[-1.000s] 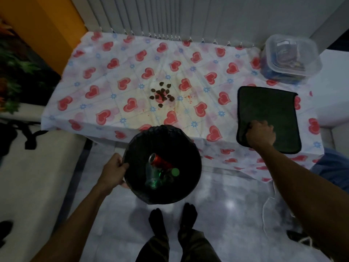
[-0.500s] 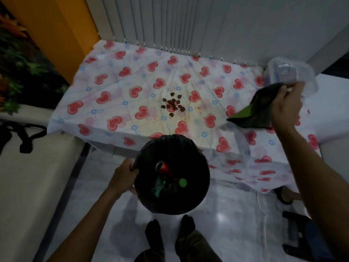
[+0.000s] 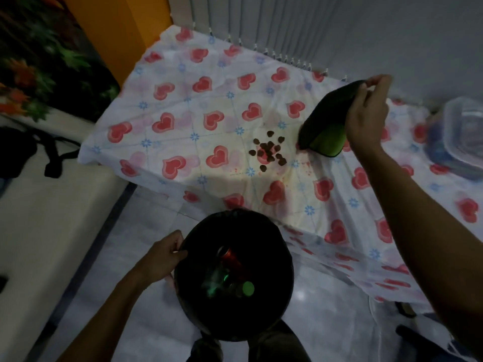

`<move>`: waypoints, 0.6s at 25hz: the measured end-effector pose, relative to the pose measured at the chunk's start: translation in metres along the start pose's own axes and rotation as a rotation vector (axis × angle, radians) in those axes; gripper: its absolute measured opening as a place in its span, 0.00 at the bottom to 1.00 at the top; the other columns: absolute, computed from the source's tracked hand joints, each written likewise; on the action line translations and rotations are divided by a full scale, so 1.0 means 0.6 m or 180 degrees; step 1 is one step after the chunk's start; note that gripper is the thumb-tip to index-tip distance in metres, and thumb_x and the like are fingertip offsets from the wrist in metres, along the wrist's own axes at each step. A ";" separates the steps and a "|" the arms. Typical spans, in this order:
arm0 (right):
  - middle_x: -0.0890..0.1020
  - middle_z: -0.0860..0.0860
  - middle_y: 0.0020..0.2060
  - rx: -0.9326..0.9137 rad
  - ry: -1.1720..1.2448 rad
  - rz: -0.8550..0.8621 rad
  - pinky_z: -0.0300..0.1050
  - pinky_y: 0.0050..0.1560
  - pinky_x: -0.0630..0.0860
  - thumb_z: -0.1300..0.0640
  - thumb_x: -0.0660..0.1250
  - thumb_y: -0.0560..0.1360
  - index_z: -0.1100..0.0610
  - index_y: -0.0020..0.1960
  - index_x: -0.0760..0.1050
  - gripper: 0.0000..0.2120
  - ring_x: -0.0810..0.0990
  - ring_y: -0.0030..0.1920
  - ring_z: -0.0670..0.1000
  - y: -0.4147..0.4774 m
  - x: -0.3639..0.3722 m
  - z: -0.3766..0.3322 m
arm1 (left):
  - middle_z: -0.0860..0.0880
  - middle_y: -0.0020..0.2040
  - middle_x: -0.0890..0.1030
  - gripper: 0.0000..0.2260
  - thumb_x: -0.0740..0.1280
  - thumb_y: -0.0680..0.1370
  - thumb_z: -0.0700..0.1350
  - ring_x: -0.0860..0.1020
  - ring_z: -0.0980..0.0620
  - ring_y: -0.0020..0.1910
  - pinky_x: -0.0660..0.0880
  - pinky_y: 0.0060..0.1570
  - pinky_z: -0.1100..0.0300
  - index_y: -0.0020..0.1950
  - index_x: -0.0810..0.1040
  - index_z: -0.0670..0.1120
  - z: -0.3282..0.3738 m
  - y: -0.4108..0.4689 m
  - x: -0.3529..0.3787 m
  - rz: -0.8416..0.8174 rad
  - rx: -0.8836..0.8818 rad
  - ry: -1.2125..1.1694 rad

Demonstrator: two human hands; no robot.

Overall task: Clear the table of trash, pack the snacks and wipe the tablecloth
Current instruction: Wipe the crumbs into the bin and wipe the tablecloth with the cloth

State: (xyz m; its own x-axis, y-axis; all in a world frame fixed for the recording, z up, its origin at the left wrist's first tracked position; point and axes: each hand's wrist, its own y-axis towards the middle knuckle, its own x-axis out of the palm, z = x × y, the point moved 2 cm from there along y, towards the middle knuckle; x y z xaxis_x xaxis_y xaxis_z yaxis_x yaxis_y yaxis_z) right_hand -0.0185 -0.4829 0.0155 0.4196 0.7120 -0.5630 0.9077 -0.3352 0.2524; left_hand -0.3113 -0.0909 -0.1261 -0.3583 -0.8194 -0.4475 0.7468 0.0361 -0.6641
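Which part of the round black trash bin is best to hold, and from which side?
Hold the round black trash bin by its thin rim, coming from the left, as the left hand does now. Its top is open and upright, so fingers can hook over the edge, and the red can inside should stay in.

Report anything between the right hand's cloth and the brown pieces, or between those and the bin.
Nothing visible. Only bare tablecloth separates the cloth, held by the right hand, from the brown pieces, and only stained tablecloth lies between them and the bin the left hand holds below the edge.
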 end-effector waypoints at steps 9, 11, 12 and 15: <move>0.80 0.54 0.57 -0.1024 -0.1409 -0.2018 0.57 0.55 0.80 0.41 0.57 0.81 0.52 0.63 0.73 0.19 0.79 0.56 0.55 0.002 0.237 0.069 | 0.48 0.36 0.71 0.11 0.67 0.79 0.38 0.73 0.51 0.37 0.74 0.34 0.57 0.42 0.66 0.40 0.001 0.048 -0.017 -0.0187 -0.0046 0.0060; 0.72 0.58 0.69 -0.1178 -0.2259 -0.2404 0.66 0.66 0.70 0.39 0.56 0.80 0.48 0.69 0.70 0.22 0.71 0.67 0.63 -0.011 0.266 0.111 | 0.46 0.38 0.72 0.10 0.68 0.79 0.38 0.75 0.50 0.38 0.75 0.34 0.56 0.44 0.67 0.38 -0.006 0.055 -0.020 -0.0207 -0.0006 0.0086; 0.69 0.58 0.73 -0.1161 -0.2373 -0.2452 0.68 0.69 0.66 0.38 0.55 0.81 0.47 0.71 0.69 0.23 0.68 0.70 0.65 -0.017 0.272 0.123 | 0.43 0.38 0.73 0.10 0.68 0.79 0.38 0.75 0.49 0.39 0.76 0.34 0.55 0.45 0.68 0.38 -0.009 0.057 -0.021 -0.0205 0.0007 0.0091; 0.67 0.56 0.76 -0.1254 -0.2314 -0.2276 0.69 0.72 0.61 0.35 0.52 0.81 0.47 0.72 0.68 0.26 0.65 0.74 0.65 -0.033 0.273 0.127 | 0.38 0.41 0.73 0.09 0.68 0.79 0.38 0.76 0.48 0.39 0.76 0.34 0.54 0.46 0.68 0.38 -0.018 0.058 -0.017 -0.0196 0.0024 0.0030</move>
State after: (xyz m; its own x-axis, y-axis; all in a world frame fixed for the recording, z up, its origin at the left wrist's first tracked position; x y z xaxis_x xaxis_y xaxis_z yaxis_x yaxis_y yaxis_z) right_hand 0.0319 -0.4066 -0.1418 -0.1939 0.0857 -0.9773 0.9329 0.3242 -0.1567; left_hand -0.2874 -0.0750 -0.1511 -0.4089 -0.8145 -0.4115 0.7273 -0.0186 -0.6860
